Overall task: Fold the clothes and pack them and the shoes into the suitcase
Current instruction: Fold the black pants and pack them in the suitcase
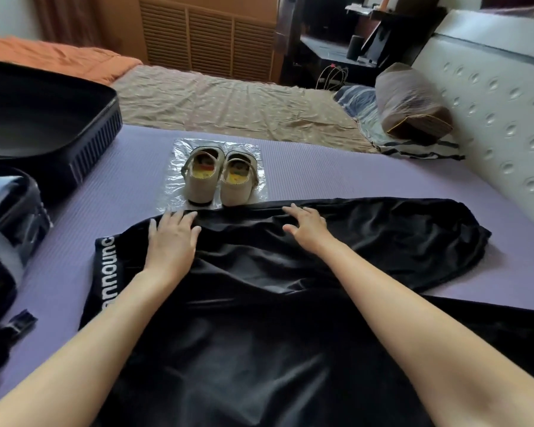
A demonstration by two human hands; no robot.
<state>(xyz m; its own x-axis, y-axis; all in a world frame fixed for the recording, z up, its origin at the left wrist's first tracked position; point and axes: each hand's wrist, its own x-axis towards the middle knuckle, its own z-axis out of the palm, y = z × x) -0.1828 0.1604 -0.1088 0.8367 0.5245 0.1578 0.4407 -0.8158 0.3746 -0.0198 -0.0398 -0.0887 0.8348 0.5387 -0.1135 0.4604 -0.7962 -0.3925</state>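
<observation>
Here both flat hands press smooth, glossy black trousers.

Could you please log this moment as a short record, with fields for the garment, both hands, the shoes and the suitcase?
garment: black, spread on the purple mat, white lettering along its left edge
left hand: flat on the garment, fingers spread
right hand: flat on the garment, fingers spread
shoes: beige pair, side by side on a plastic sheet, just beyond the garment
suitcase: open, at the mat's left
packing: garment and shoes not yet in the suitcase
</observation>
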